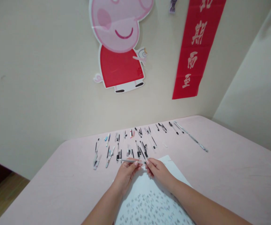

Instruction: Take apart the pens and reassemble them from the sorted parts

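Above the top of a white sheet (pixel 149 184), my left hand (pixel 127 173) is closed around a slim pen (pixel 128 160) with a clear or silvery barrel. The pen lies nearly level, its thin tip pointing left. At its other end, my right hand (pixel 157 170) is closed in a pinch on a small dark end piece (pixel 144 162). Whether this piece is joined to the barrel is too small to tell. Just beyond my hands, several black pen parts (pixel 138 150) lie on the pink table (pixel 219 175). Small dark marks cover the sheet's lower part.
Two rows of pens, caps and refills (pixel 118 137) stretch across the table's far side. At the right lies a long, thin pale rod (pixel 191 137). Behind the table, the wall (pixel 55 78) carries a pink pig cutout (pixel 122 67) and a red banner (pixel 196 47).
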Tool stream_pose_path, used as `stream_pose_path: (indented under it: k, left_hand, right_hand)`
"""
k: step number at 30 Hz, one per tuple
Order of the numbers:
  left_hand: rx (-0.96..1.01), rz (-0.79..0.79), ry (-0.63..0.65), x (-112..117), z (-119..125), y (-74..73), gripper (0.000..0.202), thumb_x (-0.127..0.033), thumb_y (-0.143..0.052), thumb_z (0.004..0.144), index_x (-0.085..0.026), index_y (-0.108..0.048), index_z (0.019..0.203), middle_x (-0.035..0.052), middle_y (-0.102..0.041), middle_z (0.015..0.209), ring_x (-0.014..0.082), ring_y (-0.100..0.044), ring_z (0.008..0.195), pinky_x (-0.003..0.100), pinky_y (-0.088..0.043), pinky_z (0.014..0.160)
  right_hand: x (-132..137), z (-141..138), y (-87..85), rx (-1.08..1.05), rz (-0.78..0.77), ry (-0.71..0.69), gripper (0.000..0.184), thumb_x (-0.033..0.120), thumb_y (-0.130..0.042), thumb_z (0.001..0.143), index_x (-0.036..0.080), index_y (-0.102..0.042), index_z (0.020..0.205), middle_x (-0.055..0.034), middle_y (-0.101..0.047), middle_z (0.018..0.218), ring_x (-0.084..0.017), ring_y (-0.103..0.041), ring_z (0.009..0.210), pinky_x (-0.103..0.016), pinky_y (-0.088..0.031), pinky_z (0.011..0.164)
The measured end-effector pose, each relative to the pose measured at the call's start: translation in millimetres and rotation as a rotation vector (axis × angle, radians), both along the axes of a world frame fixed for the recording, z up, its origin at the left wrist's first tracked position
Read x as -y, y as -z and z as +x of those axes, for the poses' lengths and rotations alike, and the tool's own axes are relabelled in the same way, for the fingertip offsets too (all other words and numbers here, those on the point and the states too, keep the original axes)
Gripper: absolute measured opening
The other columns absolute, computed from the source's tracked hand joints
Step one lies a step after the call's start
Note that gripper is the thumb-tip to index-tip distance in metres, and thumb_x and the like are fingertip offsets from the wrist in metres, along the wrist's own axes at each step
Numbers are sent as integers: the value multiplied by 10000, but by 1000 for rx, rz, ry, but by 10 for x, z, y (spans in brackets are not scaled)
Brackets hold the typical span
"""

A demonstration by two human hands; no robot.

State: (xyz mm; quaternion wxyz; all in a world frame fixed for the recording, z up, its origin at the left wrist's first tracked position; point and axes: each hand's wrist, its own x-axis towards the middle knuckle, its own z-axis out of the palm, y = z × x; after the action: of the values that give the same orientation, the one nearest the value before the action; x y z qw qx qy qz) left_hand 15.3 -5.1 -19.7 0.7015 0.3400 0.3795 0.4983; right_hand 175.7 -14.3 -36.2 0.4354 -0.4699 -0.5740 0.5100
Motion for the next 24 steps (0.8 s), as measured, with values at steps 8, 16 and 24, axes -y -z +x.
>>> stream_pose_path:
  k: [8, 16, 24]
  left_hand:
    - [4, 5, 11, 14, 0, -25, 256, -279, -835, 609, -118, -675, 726, 42, -702, 708, 112, -644, 700, 187, -519, 679]
    - [7, -15, -1, 16, 13, -31, 264, -284, -839, 602, -123, -660, 709, 38, -703, 693, 105, -643, 685, 174, -516, 670]
    - [2, -28, -12, 28, 18, -67, 272, -290, -842, 595, -120, -659, 703, 31, -691, 675, 106, -643, 683, 168, -515, 668]
  right_hand:
    - [-6, 40, -44, 55, 82, -14, 355, 507, -476, 827, 195, -476, 658, 40, -465, 523, -110, -444, 493, -239, -359, 517]
    - [-3, 44, -34, 107, 188, 100, 153, 321, -531, 773, 176, -561, 731, 5, -551, 649, -136, -498, 599, -246, -385, 562]
    - [-12, 54, -7, 151, 240, 139, 118, 244, -540, 759, 167, -625, 784, -17, -628, 714, -143, -536, 642, -251, -409, 604]
